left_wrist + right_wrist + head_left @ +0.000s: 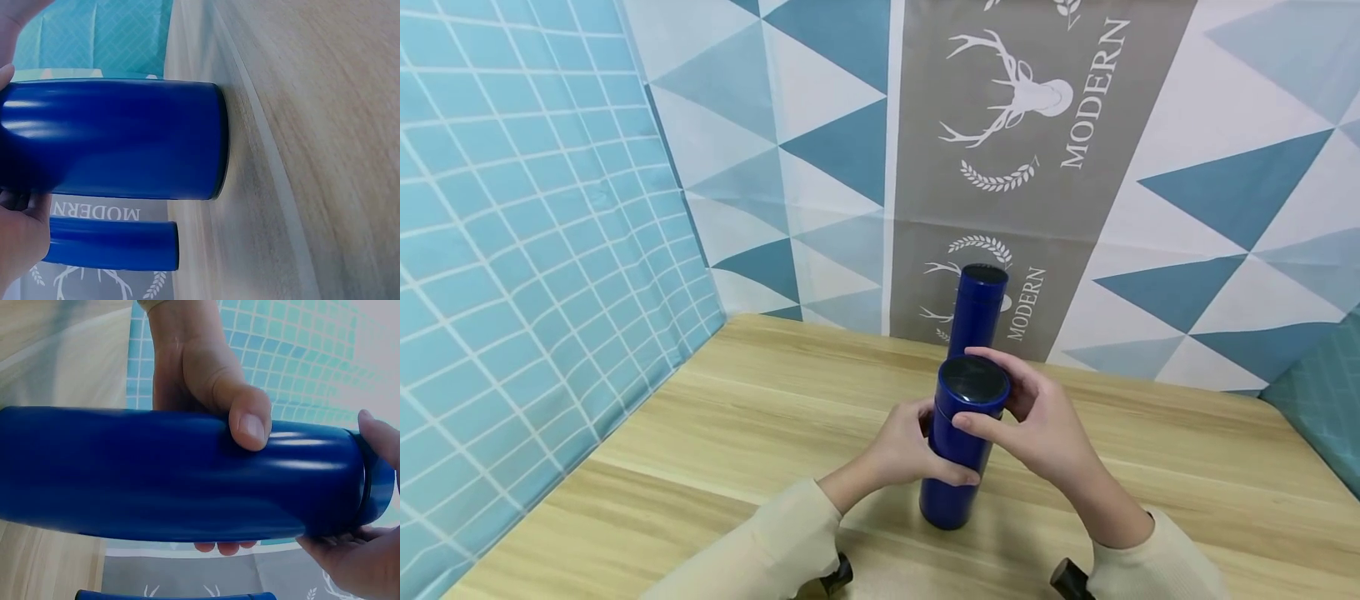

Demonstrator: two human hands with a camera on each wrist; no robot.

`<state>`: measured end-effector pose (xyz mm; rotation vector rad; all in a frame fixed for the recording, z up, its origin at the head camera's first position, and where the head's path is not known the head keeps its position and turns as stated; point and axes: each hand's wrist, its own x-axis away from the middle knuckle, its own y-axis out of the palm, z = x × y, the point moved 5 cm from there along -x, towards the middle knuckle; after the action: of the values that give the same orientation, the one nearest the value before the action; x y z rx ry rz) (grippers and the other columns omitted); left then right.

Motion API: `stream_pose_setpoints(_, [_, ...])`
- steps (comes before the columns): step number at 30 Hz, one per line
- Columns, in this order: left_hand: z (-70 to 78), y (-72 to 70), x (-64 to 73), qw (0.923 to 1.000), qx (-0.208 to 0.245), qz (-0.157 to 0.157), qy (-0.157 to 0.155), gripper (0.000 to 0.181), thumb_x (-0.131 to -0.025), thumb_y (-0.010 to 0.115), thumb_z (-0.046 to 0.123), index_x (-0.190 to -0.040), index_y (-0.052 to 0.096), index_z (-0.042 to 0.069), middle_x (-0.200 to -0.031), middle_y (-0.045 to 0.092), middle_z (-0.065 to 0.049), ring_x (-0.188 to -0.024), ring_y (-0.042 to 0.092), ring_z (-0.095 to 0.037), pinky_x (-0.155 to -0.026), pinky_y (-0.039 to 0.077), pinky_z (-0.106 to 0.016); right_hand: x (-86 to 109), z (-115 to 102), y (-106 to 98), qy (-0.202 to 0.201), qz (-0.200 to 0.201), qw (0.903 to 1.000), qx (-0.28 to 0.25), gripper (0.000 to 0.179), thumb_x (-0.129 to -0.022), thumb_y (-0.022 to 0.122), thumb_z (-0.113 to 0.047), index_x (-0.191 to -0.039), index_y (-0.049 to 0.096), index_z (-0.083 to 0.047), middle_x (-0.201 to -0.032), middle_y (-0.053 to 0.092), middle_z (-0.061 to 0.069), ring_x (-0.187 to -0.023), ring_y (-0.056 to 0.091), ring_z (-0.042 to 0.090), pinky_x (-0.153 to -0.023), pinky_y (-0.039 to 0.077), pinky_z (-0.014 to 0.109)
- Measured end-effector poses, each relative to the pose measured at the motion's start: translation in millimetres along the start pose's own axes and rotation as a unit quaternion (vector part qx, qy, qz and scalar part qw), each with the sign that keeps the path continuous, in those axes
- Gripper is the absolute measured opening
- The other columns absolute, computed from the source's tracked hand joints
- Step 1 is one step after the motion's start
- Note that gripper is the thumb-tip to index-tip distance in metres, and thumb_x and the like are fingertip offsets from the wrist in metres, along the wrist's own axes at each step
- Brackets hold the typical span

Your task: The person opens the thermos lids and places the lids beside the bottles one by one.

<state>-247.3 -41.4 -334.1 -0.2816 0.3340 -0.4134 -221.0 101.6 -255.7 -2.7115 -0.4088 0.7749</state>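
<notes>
A blue thermos [955,446] with a dark glossy top stands upright in front of me, its base at the tabletop. My left hand [904,450] grips its body around the middle, thumb across the near side. Around the lid [975,382] curl the fingers and thumb of my right hand [1045,425]. In the right wrist view, a narrow dark seam shows between the lid [381,481] and the body. Just behind stands a second, similar blue thermos [979,312], its lower part hidden by the nearer one; neither hand holds it.
The wooden tabletop [760,392] runs back to a patterned wall covering [835,167] with triangles and a deer print. Blue tiled sheeting [535,250] borders the left side, and teal sheeting [1322,408] the right. Black camera mounts [1071,577] sit at the wrists.
</notes>
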Motion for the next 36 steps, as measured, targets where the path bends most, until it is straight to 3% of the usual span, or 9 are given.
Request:
stream_pose_setpoints(7, [0.0,-0.8,-0.8,0.9999,0.010,-0.005,0.001,0.058,-0.059,0.089,0.016,-0.112,0.064,0.013,-0.103,0.073,-0.007,-0.083,0.067,-0.002,-0.079,0.055,-0.022,-2.2,1.8,-0.7,-0.005,-0.012,0.9999,-0.006,0.060,-0.079,0.076,-0.004,-0.134,0.052,-0.008,-0.122,0.063,0.019,-0.102,0.068,0.007,-0.087,0.054,0.018])
stream_pose_setpoints(14, [-1.1,-0.1,1.5,0.9998,0.018,-0.006,-0.008,0.058,-0.060,0.088,0.015,-0.112,0.064,0.014,-0.103,0.073,-0.006,-0.084,0.068,-0.003,-0.079,0.055,-0.022,-2.4,3.6,-0.2,-0.002,-0.027,0.9996,-0.004,0.060,-0.080,0.075,-0.005,-0.135,0.051,-0.007,-0.124,0.061,0.022,-0.105,0.068,0.019,-0.088,0.054,0.020])
stream_pose_setpoints(27, [1.1,1.2,0.9,0.9998,0.020,-0.009,0.000,0.059,-0.060,0.088,0.015,-0.113,0.064,0.013,-0.104,0.073,-0.007,-0.085,0.067,-0.002,-0.081,0.054,-0.022,-3.2,3.8,-3.5,-0.011,-0.052,0.9984,-0.019,0.060,-0.081,0.074,-0.003,-0.136,0.048,-0.003,-0.128,0.058,0.026,-0.107,0.068,0.019,-0.090,0.054,0.020])
stream_pose_setpoints(36, [0.8,2.0,-0.2,0.9996,0.022,-0.011,0.010,0.059,-0.060,0.088,0.014,-0.114,0.063,0.013,-0.105,0.072,-0.009,-0.086,0.067,-0.002,-0.081,0.055,-0.022,-5.8,6.2,-5.4,-0.018,-0.079,0.9958,-0.044,0.060,-0.081,0.072,0.000,-0.136,0.046,0.001,-0.127,0.057,0.029,-0.107,0.067,0.010,-0.091,0.053,0.019])
